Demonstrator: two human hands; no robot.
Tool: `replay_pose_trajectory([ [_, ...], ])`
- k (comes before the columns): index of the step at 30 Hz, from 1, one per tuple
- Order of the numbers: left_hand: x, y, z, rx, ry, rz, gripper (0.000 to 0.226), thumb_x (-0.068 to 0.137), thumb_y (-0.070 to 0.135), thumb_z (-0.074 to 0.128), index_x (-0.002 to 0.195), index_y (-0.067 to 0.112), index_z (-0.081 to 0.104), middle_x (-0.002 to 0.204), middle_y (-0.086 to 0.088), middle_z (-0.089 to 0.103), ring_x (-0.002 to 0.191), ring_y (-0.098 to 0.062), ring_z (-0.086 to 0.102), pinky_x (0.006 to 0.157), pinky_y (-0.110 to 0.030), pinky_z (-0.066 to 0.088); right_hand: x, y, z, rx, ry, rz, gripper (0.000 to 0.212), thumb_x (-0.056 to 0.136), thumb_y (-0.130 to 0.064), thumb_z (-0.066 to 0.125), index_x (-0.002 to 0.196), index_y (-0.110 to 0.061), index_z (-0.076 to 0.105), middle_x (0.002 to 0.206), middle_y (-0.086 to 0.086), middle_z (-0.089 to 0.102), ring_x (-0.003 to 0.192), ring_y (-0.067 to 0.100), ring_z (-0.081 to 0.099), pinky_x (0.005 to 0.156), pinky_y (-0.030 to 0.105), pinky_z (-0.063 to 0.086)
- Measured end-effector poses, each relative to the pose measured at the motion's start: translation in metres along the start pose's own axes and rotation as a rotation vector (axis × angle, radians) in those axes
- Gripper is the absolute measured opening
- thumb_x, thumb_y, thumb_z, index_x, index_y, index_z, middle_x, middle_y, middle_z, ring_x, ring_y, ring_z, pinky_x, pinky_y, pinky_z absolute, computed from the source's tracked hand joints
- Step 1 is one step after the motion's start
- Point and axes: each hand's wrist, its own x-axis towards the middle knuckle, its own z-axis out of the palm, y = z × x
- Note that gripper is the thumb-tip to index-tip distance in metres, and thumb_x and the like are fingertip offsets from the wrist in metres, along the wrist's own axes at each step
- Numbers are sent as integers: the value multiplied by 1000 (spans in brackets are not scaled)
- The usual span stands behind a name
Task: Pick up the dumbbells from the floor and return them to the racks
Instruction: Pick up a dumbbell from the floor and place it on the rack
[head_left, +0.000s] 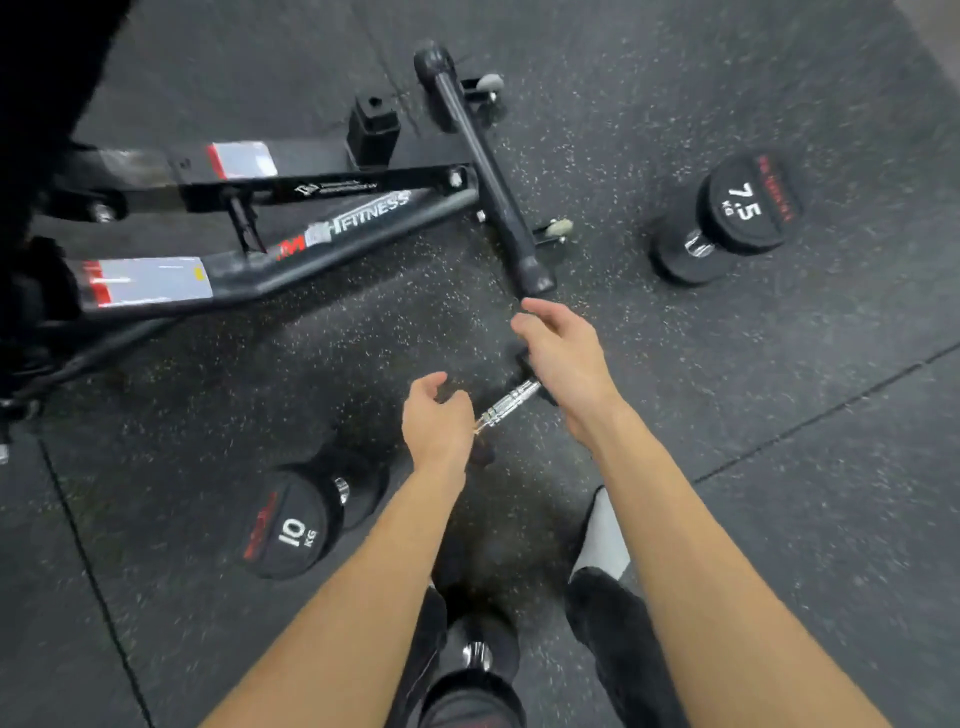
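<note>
A small dumbbell with a chrome handle (508, 406) lies on the speckled rubber floor between my hands. Both of its black heads are mostly hidden under them. My left hand (436, 421) hovers over its near end with loosely curled fingers. Over the far end my right hand (561, 358) is stretched out, fingers relaxed. Neither hand plainly grips it. A 10 kg dumbbell (296, 525) lies to the lower left, and a 7.5 kg dumbbell (727, 218) stands tilted at the upper right. Another dumbbell (478, 660) sits by my legs at the bottom.
A black bench frame (332, 228) lettered FITNESS fills the upper left. Its cross foot (488, 171) ends just beyond my right hand. My white-socked foot (602, 535) stands on the floor. No rack is in view.
</note>
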Motion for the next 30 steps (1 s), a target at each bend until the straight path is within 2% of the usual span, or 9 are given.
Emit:
replay_pose_trajectory([
  [6, 131, -70, 84, 84, 59, -186, 66, 88, 20, 68, 151, 20, 46, 149, -10, 49, 127, -32, 54, 106, -41, 47, 138, 108, 4, -290, 9, 34, 48, 101, -26, 57, 148, -17, 55, 144, 0, 62, 131, 17, 56, 113, 33, 42],
  [8, 155, -87, 96, 86, 61, -294, 71, 84, 16, 70, 151, 15, 45, 147, -13, 48, 125, -35, 53, 95, -40, 50, 168, 138, 5, -419, -6, 70, 53, 102, -27, 56, 153, -15, 49, 148, 4, 59, 135, 22, 54, 110, 31, 40],
  [12, 179, -119, 105, 127, -65, -522, 48, 73, 2, 69, 121, -1, 64, 99, -16, 65, 83, -30, 63, 61, -34, 50, 199, 184, 17, -637, -74, 175, 65, 94, -26, 63, 153, -10, 42, 143, 11, 60, 129, 31, 57, 106, 38, 48],
  [14, 188, -137, 111, 168, -193, -639, 51, 70, 1, 71, 121, 2, 65, 112, -19, 68, 97, -38, 67, 68, -46, 55, 211, 199, 19, -752, -64, 197, 62, 87, -19, 68, 144, -7, 46, 135, 16, 60, 121, 35, 60, 101, 44, 53],
  [16, 197, -150, 118, 176, -236, -679, 53, 73, -1, 78, 124, 5, 65, 120, -18, 65, 106, -39, 64, 67, -51, 57, 223, 210, 15, -803, -23, 223, 36, 84, -9, 65, 120, -4, 57, 116, 17, 64, 101, 33, 65, 86, 40, 57],
  [19, 201, -150, 120, 155, -232, -628, 38, 79, -7, 78, 113, 2, 66, 108, -16, 60, 100, -36, 61, 70, -53, 61, 238, 219, 8, -847, 4, 227, 6, 81, -2, 58, 80, -6, 54, 90, 13, 60, 70, 27, 59, 65, 34, 49],
  [23, 199, -148, 105, 197, -242, -525, 20, 78, -6, 76, 90, 3, 62, 89, -11, 60, 77, -25, 62, 82, -44, 63, 235, 216, 9, -803, -37, 209, 14, 80, -2, 58, 93, -6, 62, 96, 14, 64, 80, 34, 67, 65, 34, 52],
  [27, 188, -132, 85, 363, -229, -294, 35, 73, 10, 83, 102, 4, 66, 98, -10, 66, 87, -25, 68, 81, -41, 65, 200, 212, -6, -699, -18, 225, 8, 84, -2, 61, 88, -10, 61, 79, 5, 60, 67, 21, 59, 45, 18, 45],
  [30, 158, -101, 60, 466, -274, -172, 34, 75, 14, 82, 101, 3, 62, 90, -7, 59, 77, -21, 60, 60, -34, 54, 155, 198, -15, -610, 46, 247, 15, 86, -1, 66, 98, -8, 65, 74, -2, 54, 60, 7, 49, 31, 8, 33],
])
